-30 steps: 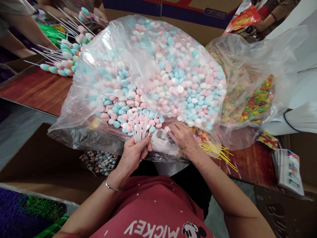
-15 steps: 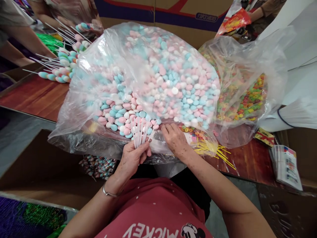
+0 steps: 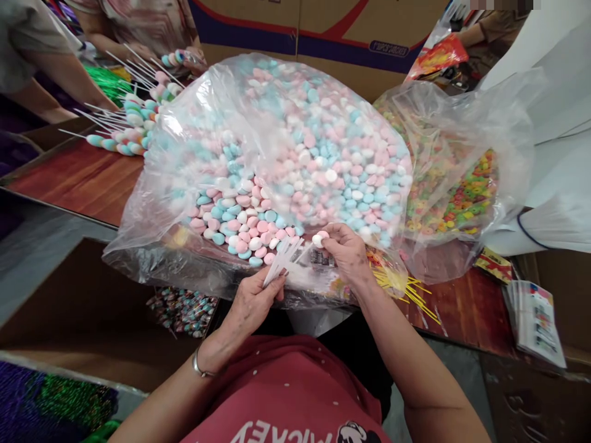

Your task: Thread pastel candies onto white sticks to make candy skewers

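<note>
Several thin white sticks point(image 3: 282, 258) fan out from my left hand point(image 3: 255, 298), whose fingers are closed round their lower ends. My right hand point(image 3: 348, 255) pinches white and pink candies point(image 3: 320, 239) just right of the stick tips. Behind both hands lies a big clear plastic bag point(image 3: 203, 117) full of pink, white and blue candies point(image 3: 252, 215), its mouth open toward me. Right of my right hand, yellow sticks point(image 3: 418, 295) lie partly under the plastic.
A bag of colorful rings point(image 3: 471, 191) stands at right, near stacked printed cards point(image 3: 538, 320). Skewered candies point(image 3: 133, 126) are piled at back left beside another person's hands point(image 3: 194, 60). An open cardboard box point(image 3: 83, 320) sits below left; a large carton point(image 3: 323, 37) stands behind.
My right hand has moved right and lifted, now with candies between its fingers. My left hand has shifted slightly right, and its sticks now tilt to the right.
</note>
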Demonstrator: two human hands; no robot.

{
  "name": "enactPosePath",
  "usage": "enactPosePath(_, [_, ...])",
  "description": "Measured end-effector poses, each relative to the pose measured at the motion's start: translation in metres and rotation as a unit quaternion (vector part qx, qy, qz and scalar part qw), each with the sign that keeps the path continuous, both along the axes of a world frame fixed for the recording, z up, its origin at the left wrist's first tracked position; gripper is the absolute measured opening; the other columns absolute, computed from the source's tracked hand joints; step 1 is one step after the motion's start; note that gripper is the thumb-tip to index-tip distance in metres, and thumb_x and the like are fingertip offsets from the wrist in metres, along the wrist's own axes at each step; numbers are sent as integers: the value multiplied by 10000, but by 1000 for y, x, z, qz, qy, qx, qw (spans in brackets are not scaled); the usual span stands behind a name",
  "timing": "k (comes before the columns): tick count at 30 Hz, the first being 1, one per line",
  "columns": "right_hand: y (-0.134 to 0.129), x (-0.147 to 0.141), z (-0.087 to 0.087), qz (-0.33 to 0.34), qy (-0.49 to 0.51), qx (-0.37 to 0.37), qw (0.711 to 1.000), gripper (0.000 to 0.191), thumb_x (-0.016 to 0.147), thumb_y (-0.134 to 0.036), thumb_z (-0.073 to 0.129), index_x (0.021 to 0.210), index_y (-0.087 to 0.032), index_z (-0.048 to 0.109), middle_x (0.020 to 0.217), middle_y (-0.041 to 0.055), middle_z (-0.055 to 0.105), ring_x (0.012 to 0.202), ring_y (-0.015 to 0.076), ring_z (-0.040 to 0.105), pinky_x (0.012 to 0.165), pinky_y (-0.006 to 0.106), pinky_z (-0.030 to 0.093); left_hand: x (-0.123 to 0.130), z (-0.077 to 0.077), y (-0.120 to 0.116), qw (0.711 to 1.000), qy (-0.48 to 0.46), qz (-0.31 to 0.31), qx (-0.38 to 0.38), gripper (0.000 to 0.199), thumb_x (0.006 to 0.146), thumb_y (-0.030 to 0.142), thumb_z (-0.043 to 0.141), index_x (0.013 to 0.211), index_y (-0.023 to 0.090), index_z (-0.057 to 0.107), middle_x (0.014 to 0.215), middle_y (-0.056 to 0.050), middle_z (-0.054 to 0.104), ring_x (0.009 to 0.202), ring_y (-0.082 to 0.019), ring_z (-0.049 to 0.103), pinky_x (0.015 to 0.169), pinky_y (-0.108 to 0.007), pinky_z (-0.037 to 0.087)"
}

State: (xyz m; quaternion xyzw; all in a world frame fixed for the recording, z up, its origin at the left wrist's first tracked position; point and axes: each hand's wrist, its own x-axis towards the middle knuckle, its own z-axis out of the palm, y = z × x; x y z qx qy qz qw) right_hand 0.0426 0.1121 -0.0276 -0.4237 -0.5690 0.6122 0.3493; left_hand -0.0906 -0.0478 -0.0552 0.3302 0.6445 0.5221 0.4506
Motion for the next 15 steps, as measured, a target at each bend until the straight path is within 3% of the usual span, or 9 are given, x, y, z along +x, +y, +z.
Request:
enactPosePath(5, [-2, -4, 11, -11, 72, -93, 993, 204, 572, -236, 721, 756, -183, 650, 630, -35, 667, 486, 72, 525, 429, 178, 377, 1, 0, 0, 1000, 22, -16, -7, 271, 871, 393, 568, 748, 165, 646, 539, 31, 539, 421, -81, 336, 399, -225, 231])
enactPosePath(15, [-10, -1, 12, 15, 61, -44, 997, 180, 653, -298, 749, 795, -191, 726, 703, -14, 710, 570, 82, 569, 499, 192, 453, 2, 9, 5, 998, 65, -21, -8, 331, 862, 349, 554, 578, 180, 548, 515, 34, 510, 511, -104, 407, 523, -237, 305])
